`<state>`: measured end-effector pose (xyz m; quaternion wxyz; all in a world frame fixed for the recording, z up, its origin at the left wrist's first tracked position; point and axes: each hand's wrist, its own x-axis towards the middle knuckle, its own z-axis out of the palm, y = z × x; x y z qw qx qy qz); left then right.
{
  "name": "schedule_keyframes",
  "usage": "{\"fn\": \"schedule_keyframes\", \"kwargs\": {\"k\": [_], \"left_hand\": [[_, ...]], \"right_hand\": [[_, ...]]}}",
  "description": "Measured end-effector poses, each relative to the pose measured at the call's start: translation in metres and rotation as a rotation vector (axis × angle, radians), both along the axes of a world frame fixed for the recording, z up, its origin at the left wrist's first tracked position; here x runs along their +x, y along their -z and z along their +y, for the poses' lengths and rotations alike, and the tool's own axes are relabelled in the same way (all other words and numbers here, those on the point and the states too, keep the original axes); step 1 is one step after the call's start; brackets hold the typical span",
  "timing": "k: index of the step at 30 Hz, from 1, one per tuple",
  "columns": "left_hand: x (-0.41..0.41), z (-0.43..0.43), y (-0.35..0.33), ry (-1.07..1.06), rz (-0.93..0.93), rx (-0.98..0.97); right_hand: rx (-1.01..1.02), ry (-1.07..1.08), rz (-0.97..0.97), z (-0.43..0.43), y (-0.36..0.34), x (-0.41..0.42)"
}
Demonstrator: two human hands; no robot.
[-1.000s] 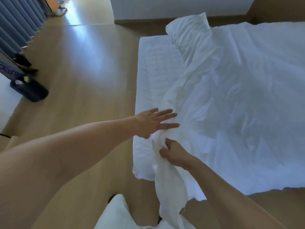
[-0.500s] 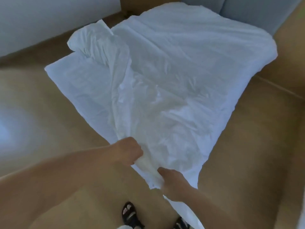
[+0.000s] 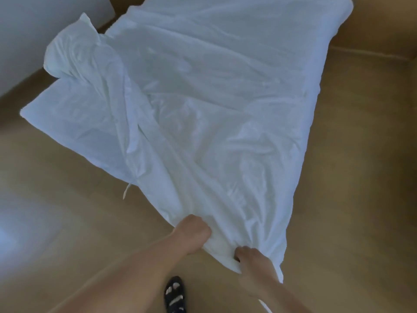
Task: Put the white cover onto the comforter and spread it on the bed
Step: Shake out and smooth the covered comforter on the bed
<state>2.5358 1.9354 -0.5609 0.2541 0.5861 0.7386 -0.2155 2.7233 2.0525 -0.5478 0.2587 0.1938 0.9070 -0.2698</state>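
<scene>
The white cover (image 3: 214, 109) lies rumpled across the bed and hangs off its near corner. A bare strip of white bedding (image 3: 74, 123) shows along the left side, and a bunched white lump (image 3: 72, 48) sits at the far left. My left hand (image 3: 191, 233) grips the cover's near corner in a fist. My right hand (image 3: 250, 256) grips the same gathered corner just to the right, fingers curled into the fabric. A small tie (image 3: 126, 190) dangles from the cover's left edge.
Wooden floor (image 3: 67, 222) surrounds the bed on the left, near and right sides. A white wall (image 3: 33, 30) stands at the far left. My foot in a dark sandal (image 3: 174, 294) is on the floor below my hands.
My left hand, open above the cover a second ago, has closed on the near corner beside my right hand. The view has swung right along the bed, and the cover is pulled tauter toward me.
</scene>
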Motion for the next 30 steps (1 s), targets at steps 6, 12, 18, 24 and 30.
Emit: {"fn": "schedule_keyframes", "kwargs": {"k": [6,12,18,24,30], "left_hand": [[-0.023,-0.019,0.026,-0.044,-0.192,0.014],[-0.122,-0.073,0.019,-0.452,-0.305,0.569],[-0.252,-0.113,-0.001,-0.966,-0.084,0.918],[-0.350,-0.114,-0.022,-1.247,-0.269,0.807],[-0.392,-0.122,-0.034,-1.304,-0.270,0.812]], "right_hand": [[0.050,0.012,-0.132,-0.021,0.055,-0.036],[0.227,0.211,0.457,-0.066,0.052,-0.164],[0.310,0.179,0.357,-0.136,0.045,-0.290],[0.425,0.217,0.277,-0.163,0.052,-0.359],[0.360,-0.079,0.175,-0.183,0.087,-0.331]]}}
